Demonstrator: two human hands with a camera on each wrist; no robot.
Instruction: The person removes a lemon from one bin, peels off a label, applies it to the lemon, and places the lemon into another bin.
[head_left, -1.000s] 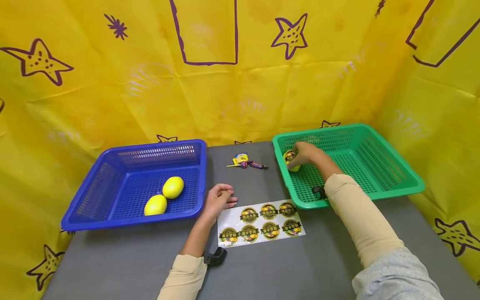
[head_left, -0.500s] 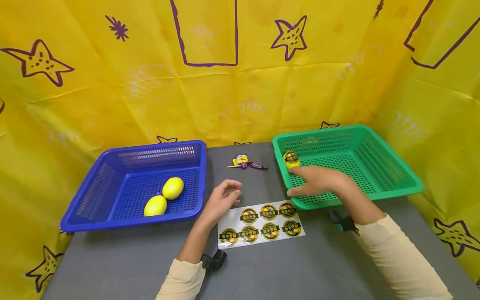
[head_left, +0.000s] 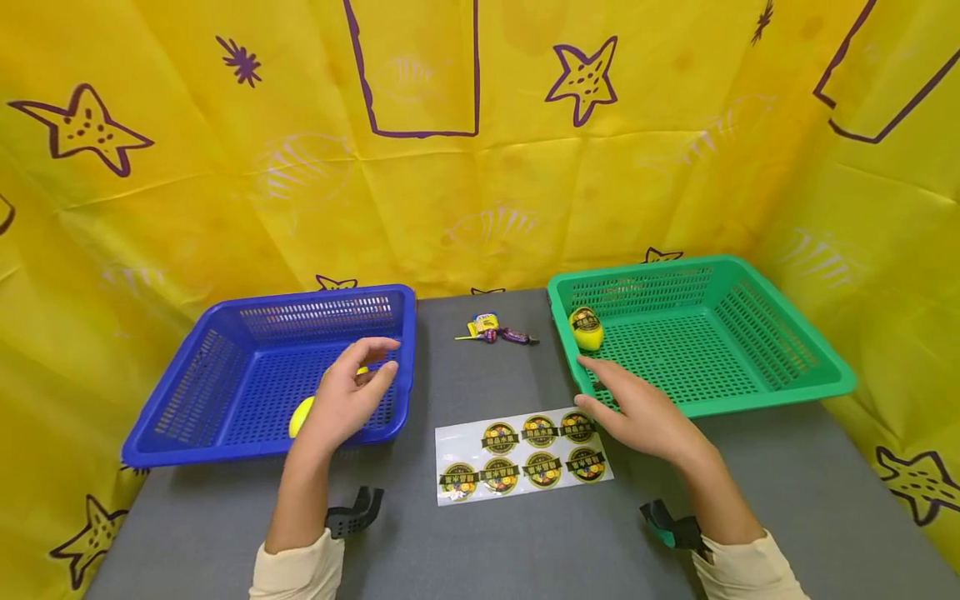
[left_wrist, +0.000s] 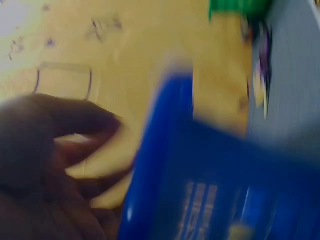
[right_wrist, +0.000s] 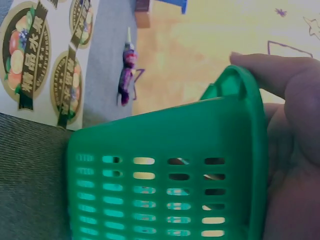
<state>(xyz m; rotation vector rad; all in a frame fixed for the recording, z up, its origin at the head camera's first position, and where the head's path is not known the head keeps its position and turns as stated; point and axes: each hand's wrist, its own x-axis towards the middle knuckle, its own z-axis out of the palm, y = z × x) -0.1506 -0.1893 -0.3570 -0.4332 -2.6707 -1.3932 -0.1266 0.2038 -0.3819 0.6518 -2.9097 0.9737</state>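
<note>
My left hand (head_left: pixel 372 364) hovers with loose fingers over the front right part of the blue basket (head_left: pixel 225 367), holding nothing. It covers most of two yellow lemons; one lemon (head_left: pixel 302 415) peeks out at its left. My right hand (head_left: pixel 600 387) is open with straight fingers by the front left corner of the green basket (head_left: pixel 720 400), just above the right end of the sticker sheet (head_left: pixel 521 454). A lemon with a sticker (head_left: pixel 587 327) lies in the green basket's back left corner. The right wrist view shows the green basket (right_wrist: pixel 165 135), the sticker sheet (right_wrist: pixel 30 65) and my fingers (right_wrist: pixel 290 85).
Wrapped candies (head_left: pixel 495 331) lie on the grey table (head_left: pixel 487 550) between the baskets. Yellow star-printed cloth (head_left: pixel 480 167) walls the back and sides. The left wrist view is blurred, showing only the blue basket (left_wrist: pixel 200 165) and my fingers (left_wrist: pixel 45 130).
My right hand let go of the stickered lemon in the green basket and drew back to the basket's front corner. My left hand lifted off the table and moved left over the blue basket.
</note>
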